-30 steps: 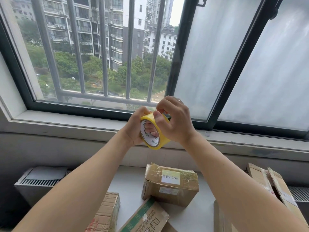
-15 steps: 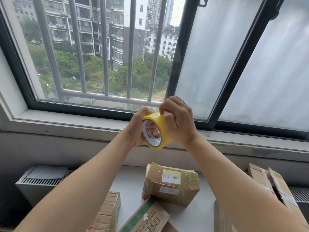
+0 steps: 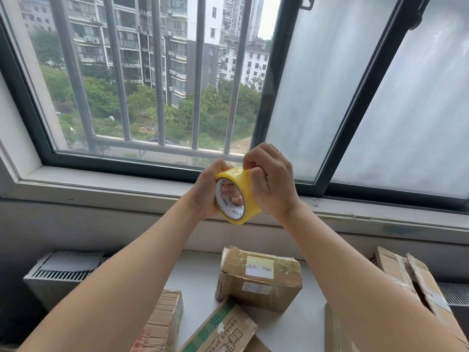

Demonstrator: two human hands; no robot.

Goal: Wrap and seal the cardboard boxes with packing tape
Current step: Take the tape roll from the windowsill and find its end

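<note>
A yellow roll of packing tape (image 3: 245, 189) is raised in front of the window sill. My left hand (image 3: 206, 191) grips it, with fingers curled through the white core. My right hand (image 3: 270, 182) curls over the roll's top and right side, fingertips picking at the outer wrap. Below on the white table (image 3: 195, 278) stands a taped cardboard box with a white label (image 3: 260, 278). A green-printed box (image 3: 223, 329) lies in front of it, and a red-printed box (image 3: 162, 323) sits at the left.
An open cardboard box (image 3: 418, 288) stands at the right edge, with another box (image 3: 335, 331) partly hidden under my right forearm. A grey radiator (image 3: 63, 273) is at the lower left. The barred window and its sill (image 3: 114, 184) run behind my hands.
Both hands and the roll have shifted slightly right. My right-hand fingers have moved up to the top edge of the roll. The boxes have not moved.
</note>
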